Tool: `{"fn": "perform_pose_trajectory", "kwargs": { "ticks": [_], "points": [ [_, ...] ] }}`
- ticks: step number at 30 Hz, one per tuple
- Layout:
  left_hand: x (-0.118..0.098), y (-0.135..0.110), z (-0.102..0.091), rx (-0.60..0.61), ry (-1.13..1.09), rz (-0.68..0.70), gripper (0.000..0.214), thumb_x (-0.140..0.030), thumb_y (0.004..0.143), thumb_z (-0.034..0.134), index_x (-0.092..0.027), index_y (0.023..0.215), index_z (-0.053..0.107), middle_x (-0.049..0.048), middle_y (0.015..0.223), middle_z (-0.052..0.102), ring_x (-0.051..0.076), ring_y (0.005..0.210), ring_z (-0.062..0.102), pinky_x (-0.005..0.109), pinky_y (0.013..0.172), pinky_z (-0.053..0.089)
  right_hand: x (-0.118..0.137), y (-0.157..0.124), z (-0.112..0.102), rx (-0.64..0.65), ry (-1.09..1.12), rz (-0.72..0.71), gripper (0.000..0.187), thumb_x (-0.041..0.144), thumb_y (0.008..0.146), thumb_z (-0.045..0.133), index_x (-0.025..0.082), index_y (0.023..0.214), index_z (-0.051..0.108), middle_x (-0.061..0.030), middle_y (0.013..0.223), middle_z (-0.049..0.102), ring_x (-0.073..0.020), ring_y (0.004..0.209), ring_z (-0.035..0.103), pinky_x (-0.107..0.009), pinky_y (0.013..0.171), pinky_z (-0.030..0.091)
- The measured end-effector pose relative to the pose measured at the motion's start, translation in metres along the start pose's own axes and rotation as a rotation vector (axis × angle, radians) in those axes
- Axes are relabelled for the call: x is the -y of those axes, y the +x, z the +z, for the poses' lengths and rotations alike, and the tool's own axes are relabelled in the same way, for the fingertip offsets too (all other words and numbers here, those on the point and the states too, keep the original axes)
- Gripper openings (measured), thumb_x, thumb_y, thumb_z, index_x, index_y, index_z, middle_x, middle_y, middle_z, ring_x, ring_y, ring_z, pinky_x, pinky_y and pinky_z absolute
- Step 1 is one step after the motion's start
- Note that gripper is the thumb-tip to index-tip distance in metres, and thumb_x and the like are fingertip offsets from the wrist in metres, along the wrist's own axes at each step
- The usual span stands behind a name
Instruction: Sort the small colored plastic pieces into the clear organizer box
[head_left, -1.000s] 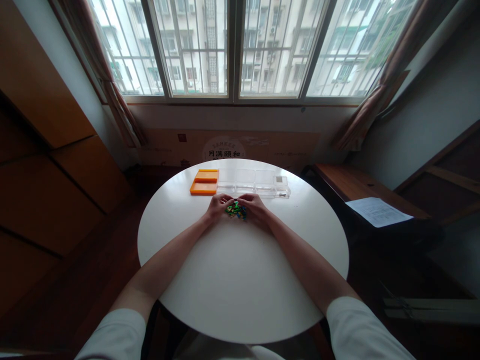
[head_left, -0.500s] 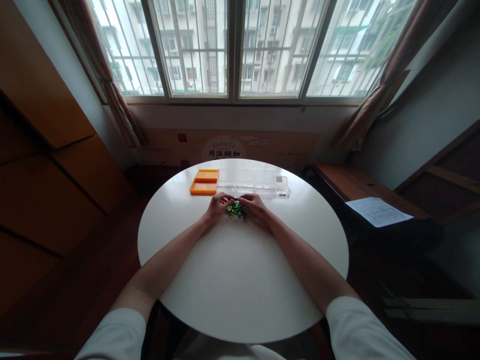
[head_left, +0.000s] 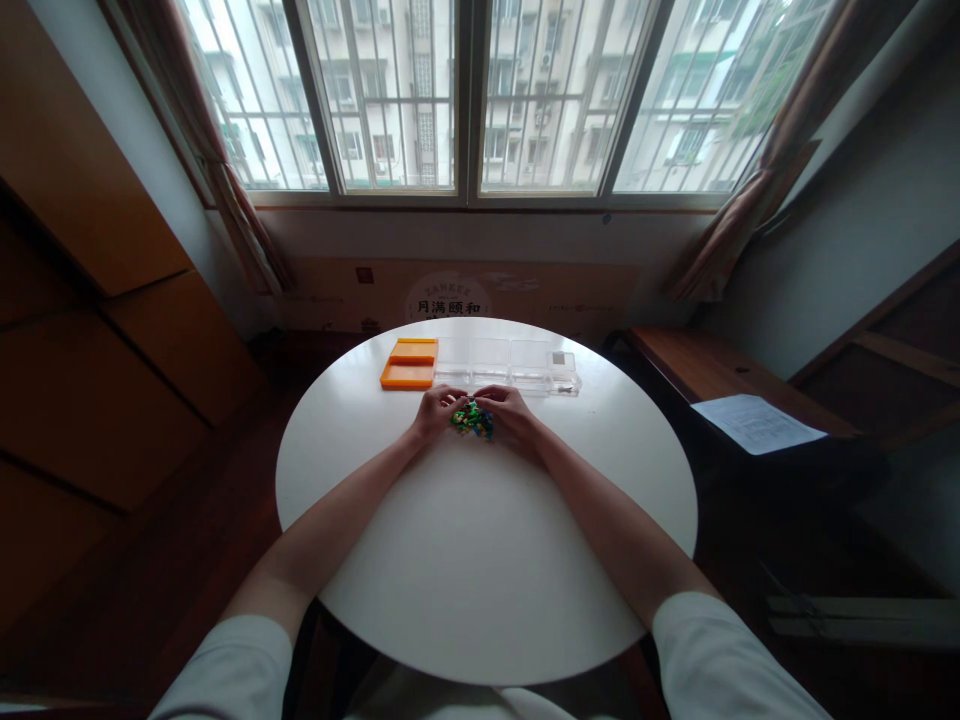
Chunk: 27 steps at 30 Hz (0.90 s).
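A small heap of green, blue and other coloured pieces (head_left: 472,420) lies on the round white table (head_left: 480,560). My left hand (head_left: 436,411) rests at the heap's left side with its fingers curled over the pieces. From the other side my right hand (head_left: 511,410) meets it, fingers curled and pinched at the top of the heap. What either hand holds, if anything, is too small to make out. Just beyond the hands lies a clear compartment box (head_left: 510,366) with an orange lid (head_left: 409,364) at its left end.
A barred window (head_left: 465,95) fills the wall ahead, with curtains on both sides. A cardboard box (head_left: 465,295) stands under the window. To the right a wooden bench (head_left: 720,375) carries a sheet of paper (head_left: 754,423). Wooden cabinets (head_left: 90,300) stand at the left.
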<state>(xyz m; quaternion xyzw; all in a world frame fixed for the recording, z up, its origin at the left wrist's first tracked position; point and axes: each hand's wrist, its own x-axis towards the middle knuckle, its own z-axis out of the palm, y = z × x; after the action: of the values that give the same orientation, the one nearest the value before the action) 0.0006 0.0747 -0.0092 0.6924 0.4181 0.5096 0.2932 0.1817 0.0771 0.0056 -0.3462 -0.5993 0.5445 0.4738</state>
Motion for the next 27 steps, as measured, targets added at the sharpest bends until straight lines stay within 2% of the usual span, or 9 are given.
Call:
{"fn": "perform_pose_trajectory", "kwargs": {
  "ticks": [27],
  "points": [
    [0.0006, -0.0007, 0.0004, -0.015, 0.003, -0.046, 0.036, -0.047, 0.068, 0.068, -0.013, 0.079, 0.069, 0.0065, 0.073, 0.067, 0.014, 0.061, 0.059, 0.025, 0.055, 0.048, -0.0011, 0.0008, 0.0003, -0.024, -0.039, 0.001, 0.033, 0.039, 0.056, 0.076, 0.013, 0.074, 0.069, -0.0040, 0.070, 0.066, -0.0145, 0.064, 0.058, -0.028, 0.064, 0.044]
  ]
}}
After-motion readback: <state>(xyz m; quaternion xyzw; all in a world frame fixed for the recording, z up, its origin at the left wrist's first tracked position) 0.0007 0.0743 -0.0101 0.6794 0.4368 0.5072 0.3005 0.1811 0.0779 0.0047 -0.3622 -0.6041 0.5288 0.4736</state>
